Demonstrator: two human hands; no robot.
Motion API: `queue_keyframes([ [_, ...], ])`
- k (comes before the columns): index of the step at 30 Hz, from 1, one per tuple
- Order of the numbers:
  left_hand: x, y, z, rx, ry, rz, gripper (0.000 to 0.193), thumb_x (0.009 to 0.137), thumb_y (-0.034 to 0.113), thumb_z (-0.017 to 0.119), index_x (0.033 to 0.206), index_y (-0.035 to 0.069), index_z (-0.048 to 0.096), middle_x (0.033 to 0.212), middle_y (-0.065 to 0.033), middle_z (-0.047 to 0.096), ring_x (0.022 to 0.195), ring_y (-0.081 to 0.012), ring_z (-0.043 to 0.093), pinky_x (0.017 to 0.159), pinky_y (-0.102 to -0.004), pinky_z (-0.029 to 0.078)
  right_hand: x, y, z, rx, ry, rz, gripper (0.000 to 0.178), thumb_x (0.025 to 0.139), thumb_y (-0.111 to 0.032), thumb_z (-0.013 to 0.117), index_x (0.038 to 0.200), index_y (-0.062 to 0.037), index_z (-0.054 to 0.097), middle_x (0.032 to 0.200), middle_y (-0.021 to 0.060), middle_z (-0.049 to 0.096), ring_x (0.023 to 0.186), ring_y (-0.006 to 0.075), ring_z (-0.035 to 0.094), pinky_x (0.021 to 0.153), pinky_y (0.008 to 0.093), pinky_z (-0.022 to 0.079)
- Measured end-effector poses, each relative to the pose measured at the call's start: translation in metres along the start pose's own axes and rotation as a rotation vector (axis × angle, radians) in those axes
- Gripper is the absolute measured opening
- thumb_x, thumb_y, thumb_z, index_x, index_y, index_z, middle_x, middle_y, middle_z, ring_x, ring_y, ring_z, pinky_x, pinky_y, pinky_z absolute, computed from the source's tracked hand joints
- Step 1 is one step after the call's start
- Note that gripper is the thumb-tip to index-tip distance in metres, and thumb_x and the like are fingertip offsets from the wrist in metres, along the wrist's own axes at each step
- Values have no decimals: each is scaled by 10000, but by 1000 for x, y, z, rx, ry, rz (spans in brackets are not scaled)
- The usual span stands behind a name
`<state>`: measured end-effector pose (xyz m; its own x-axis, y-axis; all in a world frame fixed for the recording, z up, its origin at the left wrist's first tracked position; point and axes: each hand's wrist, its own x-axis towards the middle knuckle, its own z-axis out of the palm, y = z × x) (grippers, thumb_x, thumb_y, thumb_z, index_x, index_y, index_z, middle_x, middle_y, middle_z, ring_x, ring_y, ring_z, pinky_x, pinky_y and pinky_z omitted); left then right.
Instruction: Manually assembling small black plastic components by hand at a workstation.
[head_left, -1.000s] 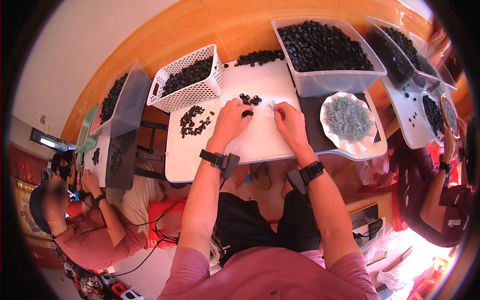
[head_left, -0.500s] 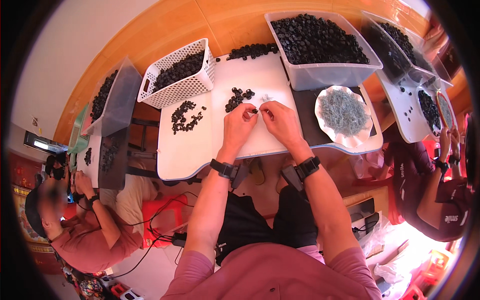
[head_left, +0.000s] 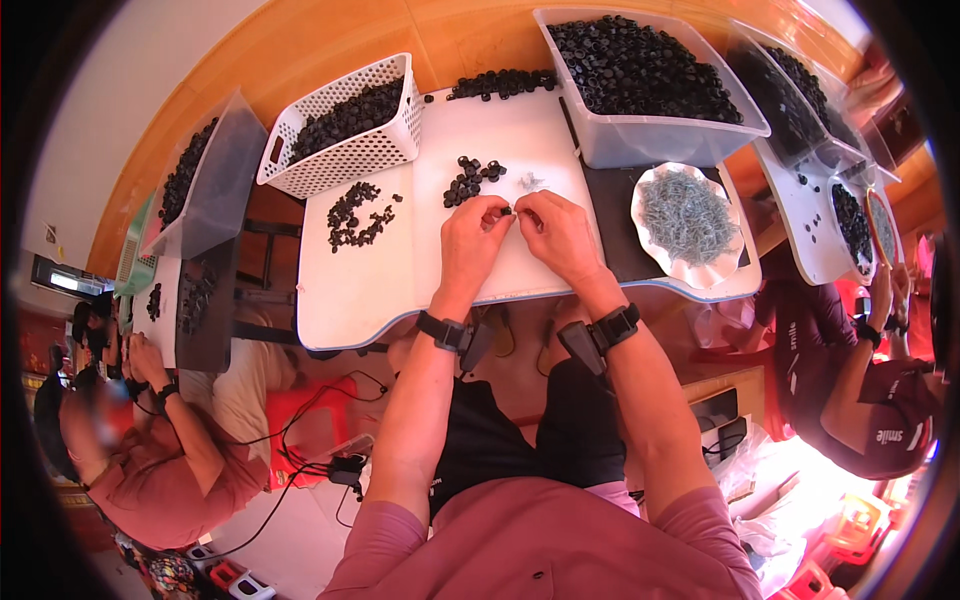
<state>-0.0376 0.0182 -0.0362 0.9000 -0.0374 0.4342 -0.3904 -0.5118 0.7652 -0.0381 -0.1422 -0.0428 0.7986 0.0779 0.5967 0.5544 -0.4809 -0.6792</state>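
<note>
Over the white table (head_left: 390, 290), my left hand (head_left: 473, 240) pinches a small black plastic part (head_left: 506, 211) between thumb and fingertips. My right hand (head_left: 557, 238) is closed in a pinch right beside it, its fingertips almost touching the part; whatever it holds is too small to make out. Just beyond my hands lie a loose heap of black round parts (head_left: 468, 183) and a little group of clear, thin pieces (head_left: 532, 182). Farther left is a spread of smaller black parts (head_left: 350, 222).
A white perforated basket (head_left: 345, 150) and a clear plastic bin (head_left: 650, 145), both full of black parts, stand at the back. A scalloped white plate (head_left: 650, 255) of thin clear pieces rests on a black mat (head_left: 615, 215). Co-workers sit left and right; cables (head_left: 290, 440) hang at left.
My fingertips have come closer together around the small black part. The whole view has shifted slightly; the containers and heaps keep their places on the table.
</note>
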Motion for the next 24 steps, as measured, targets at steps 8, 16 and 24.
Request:
queue_keyframes([
  [8, -1, -3, 0, 38, 5, 90, 226, 809, 25, 815, 1020, 29, 736, 890, -98, 728, 745, -189, 682, 697, -318, 555, 0, 0, 1, 7, 4, -10, 109, 841, 4, 680, 939, -43, 693, 869, 149, 698, 764, 372, 683, 677, 432, 559],
  [16, -3, -2, 0, 12, -10, 65, 237, 812, 15, 808, 1027, 28, 710, 914, -116, 723, 764, -244, 702, 688, -349, 567, 0, -3, -2, 128, -40, 181, 141, 871, -32, 712, 1012, -29, 726, 851, 143, 739, 742, 307, 717, 685, 388, 568],
  [24, -2, -2, 3, -17, 8, 28, 201, 855, 85, 808, 1042, 42, 751, 863, -89, 753, 690, -170, 683, 662, -304, 550, 5, -3, -7, 172, -73, 287, 132, 883, -115, 745, 958, -6, 744, 830, 135, 740, 693, 247, 683, 664, 348, 539],
])
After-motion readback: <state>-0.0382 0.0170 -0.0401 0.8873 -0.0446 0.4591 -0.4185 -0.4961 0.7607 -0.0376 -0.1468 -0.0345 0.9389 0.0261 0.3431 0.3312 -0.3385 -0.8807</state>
